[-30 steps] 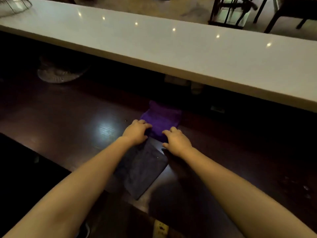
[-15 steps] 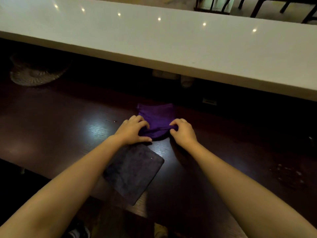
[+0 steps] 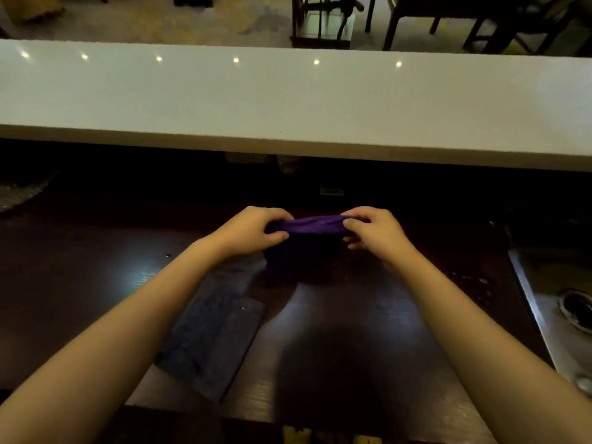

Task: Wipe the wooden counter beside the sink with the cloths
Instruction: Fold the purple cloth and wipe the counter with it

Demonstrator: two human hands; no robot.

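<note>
Both hands hold a purple cloth [image 3: 312, 224] lifted above the dark wooden counter [image 3: 352, 331]. My left hand [image 3: 250, 230] pinches its left end and my right hand [image 3: 373, 230] pinches its right end, so the top edge stretches between them. The lower part of the purple cloth hangs down in shadow. A dark grey-blue cloth [image 3: 213, 328] lies flat on the counter under my left forearm, near the front edge.
A steel sink [image 3: 551, 302] with a round drain sits at the right edge; water drops speckle the wood beside it. A long white bar top [image 3: 288, 97] runs across above the counter, with chairs beyond. A pale wicker object [image 3: 19, 192] lies far left.
The purple cloth lay on the counter under my fingers; both hands have gripped its ends and raised it off the wood. The view has shifted right, bringing the sink into sight.
</note>
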